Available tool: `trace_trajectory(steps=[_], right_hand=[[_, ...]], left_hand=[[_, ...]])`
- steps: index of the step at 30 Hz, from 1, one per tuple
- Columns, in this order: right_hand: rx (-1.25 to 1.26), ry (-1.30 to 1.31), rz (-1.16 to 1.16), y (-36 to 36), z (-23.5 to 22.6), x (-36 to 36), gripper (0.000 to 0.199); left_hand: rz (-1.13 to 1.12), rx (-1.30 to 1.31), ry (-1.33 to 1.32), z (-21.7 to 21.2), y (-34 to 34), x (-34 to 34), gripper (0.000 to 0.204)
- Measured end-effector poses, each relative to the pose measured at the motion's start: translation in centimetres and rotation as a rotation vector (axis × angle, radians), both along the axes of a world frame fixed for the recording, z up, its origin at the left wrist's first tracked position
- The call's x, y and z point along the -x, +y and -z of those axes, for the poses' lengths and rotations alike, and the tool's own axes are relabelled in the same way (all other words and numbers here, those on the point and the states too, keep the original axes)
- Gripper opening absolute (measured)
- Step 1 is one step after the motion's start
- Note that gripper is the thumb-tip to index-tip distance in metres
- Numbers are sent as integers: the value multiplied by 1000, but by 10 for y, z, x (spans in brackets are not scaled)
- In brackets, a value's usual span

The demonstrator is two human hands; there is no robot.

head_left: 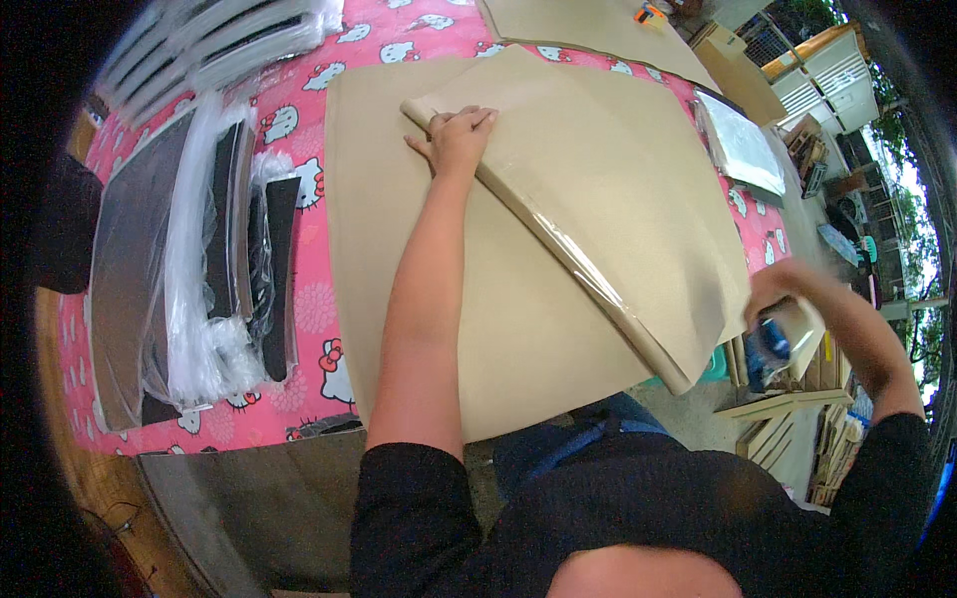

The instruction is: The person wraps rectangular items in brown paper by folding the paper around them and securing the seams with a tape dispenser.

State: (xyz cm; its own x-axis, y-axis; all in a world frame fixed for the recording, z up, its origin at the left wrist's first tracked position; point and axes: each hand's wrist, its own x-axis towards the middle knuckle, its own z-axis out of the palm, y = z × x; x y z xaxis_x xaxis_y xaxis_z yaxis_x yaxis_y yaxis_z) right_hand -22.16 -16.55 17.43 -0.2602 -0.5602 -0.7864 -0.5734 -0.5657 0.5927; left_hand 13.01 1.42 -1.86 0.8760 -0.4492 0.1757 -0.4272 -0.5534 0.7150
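A large sheet of brown paper [538, 339] lies on the table before me, wrapped at a slant around a long narrow bundle [583, 261]. Glossy clear film or tape shines along the bundle's length. At its far left end, my left hand [461, 138] presses down with the fingers bent over it and the thumb on the near side. Off the paper's right edge, my right hand [776, 291] is smeared by motion. Its fingers are closed on what looks like a blue tape dispenser [770, 344] with a wide clear roll.
A pink patterned cloth [317, 289] covers the table. Dark flat pieces in clear plastic [224, 259] lie at left, with more wrapped bundles [219, 45] behind. A white plastic-wrapped stack [740, 145] sits at right. An orange cutter [650, 14] rests on brown sheets at the back. Wooden frames [788, 404] stand below right.
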Motion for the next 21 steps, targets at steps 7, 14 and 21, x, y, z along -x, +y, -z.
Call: trace_trajectory(steps=[7, 14, 21], right_hand=[[319, -866, -408, -44, -63, 27, 57], [647, -1399, -584, -101, 37, -5, 62], [769, -1488, -790, -178, 128, -11, 67]], left_hand=[[-148, -47, -201, 13, 6, 30, 50], [-44, -247, -48, 14, 10, 252, 78], [160, -417, 252, -23, 43, 336, 71]])
